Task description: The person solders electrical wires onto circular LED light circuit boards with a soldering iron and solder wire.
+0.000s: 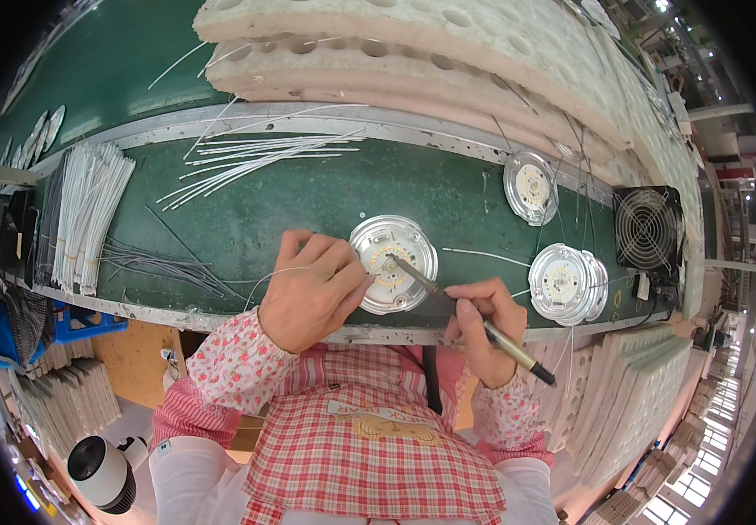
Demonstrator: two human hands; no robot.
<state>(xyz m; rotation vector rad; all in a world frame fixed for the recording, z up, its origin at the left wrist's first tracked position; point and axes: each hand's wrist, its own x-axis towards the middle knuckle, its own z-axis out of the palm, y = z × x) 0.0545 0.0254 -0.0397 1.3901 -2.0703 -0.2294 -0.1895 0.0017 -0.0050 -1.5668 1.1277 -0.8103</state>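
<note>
A round silver LED lamp board lies on the green bench in front of me, with a ring of small yellow chips at its centre. My right hand is closed around a soldering iron, whose tip rests at the middle of the board. At the board's left edge, my left hand has its fingers pinched together. A thin pale wire loops out of that hand; the fingertips partly hide what they grip near the board.
More lamp boards sit stacked at the right, one farther back. A black fan stands beyond them. White wires, dark wires and a thick bundle of white wires lie leftward. Perforated foam trays line the back.
</note>
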